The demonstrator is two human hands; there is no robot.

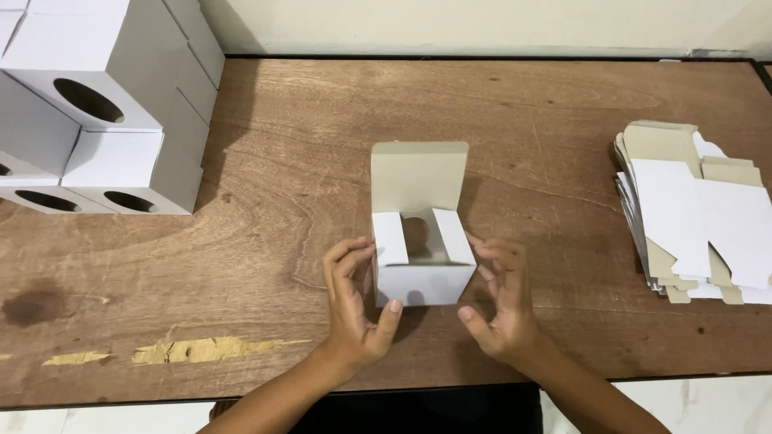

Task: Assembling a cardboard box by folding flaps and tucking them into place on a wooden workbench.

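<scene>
- Sat at centre frame on the brown wooden desk (pixel 523 112): a small white carton box (pixel 422 269), upright, lid flap standing open at the back and showing its grey-brown inside.
- Folded inward over the opening: two white side flaps, with a dark gap left between them.
- Pressed against the box's left wall: left hand (pixel 354 301), fingertips on the upper edge by the left flap, thumb hooked toward the front bottom corner. Grip half-curled round that side, not fully closed.
- Hovered at the right wall: right hand (pixel 503 301), fingers curled near the upper right corner, thumb low and just clear of the front face. Grip open; could not tell for sure whether the fingertips touched the card.
- Looked light and thin-walled, that box: hollow card, easily dented or creased by a hard squeeze, smooth-faced and probably a bit slippery.
- Best held, by the look of it, with flat fingers on the two opposite side walls near the folded edges, where the card is stiffest; loose flaps and lid no good for lifting.
- Piled at upper left of the frame: a stack of finished white boxes (pixel 104 112), each with a round cut-out hole.
- Lay at the right edge of the frame: a heap of flat unfolded box blanks (pixel 691 217), white and grey-brown, well apart from the hands.
</scene>
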